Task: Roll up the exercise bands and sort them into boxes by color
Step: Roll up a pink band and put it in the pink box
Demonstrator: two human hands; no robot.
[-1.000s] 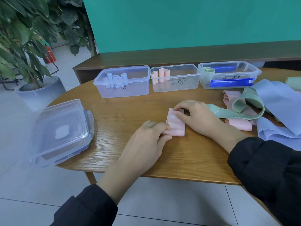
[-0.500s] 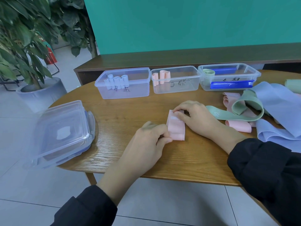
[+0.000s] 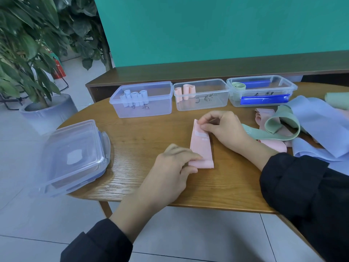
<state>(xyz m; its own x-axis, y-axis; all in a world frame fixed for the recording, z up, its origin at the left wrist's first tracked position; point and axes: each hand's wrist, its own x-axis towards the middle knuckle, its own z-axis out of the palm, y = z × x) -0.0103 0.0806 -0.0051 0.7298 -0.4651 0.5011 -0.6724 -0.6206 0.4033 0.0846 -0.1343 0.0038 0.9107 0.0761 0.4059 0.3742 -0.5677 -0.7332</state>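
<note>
Three clear plastic boxes [image 3: 201, 94] in a row at 12 o'clock on the oval wood-grain worktop [image 3: 143, 135], rolled bands inside; stacked clear lids [image 3: 73, 157] at 9 o'clock. Loose heap of green, pink and lilac bands [image 3: 306, 125] at 3 o'clock, just beside the right wrist. Flat, matte pink band [image 3: 201, 146] at centre, nothing lying across it. Left hand [image 3: 170, 173]: narrow grip pinching its near folded end. Right hand [image 3: 224, 129]: fingertips pinching its far end.

Three boxes [image 3: 201, 95] stand behind the flat band [image 3: 201, 148]; loose bands [image 3: 319, 125] apparently heaped right.
</note>
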